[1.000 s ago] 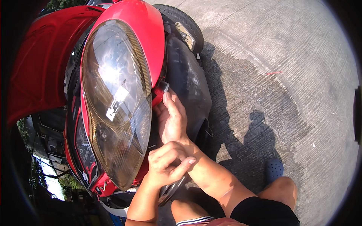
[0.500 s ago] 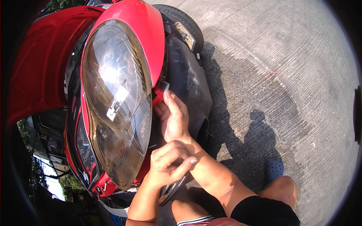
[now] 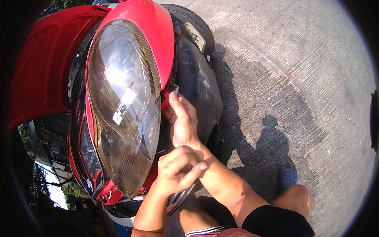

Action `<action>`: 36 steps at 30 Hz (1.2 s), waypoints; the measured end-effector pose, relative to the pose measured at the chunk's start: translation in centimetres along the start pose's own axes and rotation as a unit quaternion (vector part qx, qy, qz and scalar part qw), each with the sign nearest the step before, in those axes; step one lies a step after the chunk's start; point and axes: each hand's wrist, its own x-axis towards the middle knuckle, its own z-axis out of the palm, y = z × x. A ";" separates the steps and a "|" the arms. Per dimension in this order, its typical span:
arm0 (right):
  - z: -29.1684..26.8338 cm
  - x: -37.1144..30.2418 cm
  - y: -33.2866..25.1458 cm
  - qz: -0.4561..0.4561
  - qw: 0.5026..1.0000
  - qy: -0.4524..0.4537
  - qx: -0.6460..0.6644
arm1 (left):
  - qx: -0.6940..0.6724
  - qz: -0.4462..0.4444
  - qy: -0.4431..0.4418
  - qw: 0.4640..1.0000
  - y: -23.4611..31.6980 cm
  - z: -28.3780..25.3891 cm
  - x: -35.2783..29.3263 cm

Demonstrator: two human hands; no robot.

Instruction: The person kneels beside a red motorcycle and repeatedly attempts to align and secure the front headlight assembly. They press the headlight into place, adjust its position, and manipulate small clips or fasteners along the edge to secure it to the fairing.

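Observation:
A large oval headlight (image 3: 130, 146) with yellowed edges fills the middle of the head view, set against a red fender (image 3: 152, 35). Along its right edge stands my right hand (image 3: 184, 120), thumb raised beside a small red part (image 3: 166, 99). Its fingers are loosely spread toward the gap behind the lens, and their tips are partly hidden. My left hand (image 3: 177, 168) lies across my right wrist, fingers curled in and thumb pointing right. Nothing shows in its curl. A bright white patch (image 3: 128, 96) and sun glare appear on the lens.
The red hood (image 3: 43, 63) is raised at the left. A dark bumper panel (image 3: 199, 85) curves beside my right hand, with a tyre (image 3: 197, 23) beyond. Rough concrete (image 3: 308, 59) extends to the right, bearing a thin red strip (image 3: 288, 76). A blue clog (image 3: 288, 177) shows lower right.
My right thumb sits slightly higher beside the red part. The car shifts very slightly to the right in view. My left hand keeps nearly the same pose.

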 end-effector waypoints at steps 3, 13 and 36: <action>0.3 -0.2 -0.6 0.018 0.999 -0.004 0.047 | 0.002 0.000 -0.002 1.000 0.0 0.0 -0.1; 0.5 -0.4 -0.7 0.026 0.999 0.016 0.026 | 0.007 0.000 -0.010 1.000 -0.1 0.1 0.0; 0.0 -0.1 -1.5 0.063 0.995 -0.059 0.052 | -0.034 0.012 -0.021 0.999 -0.1 0.1 -0.1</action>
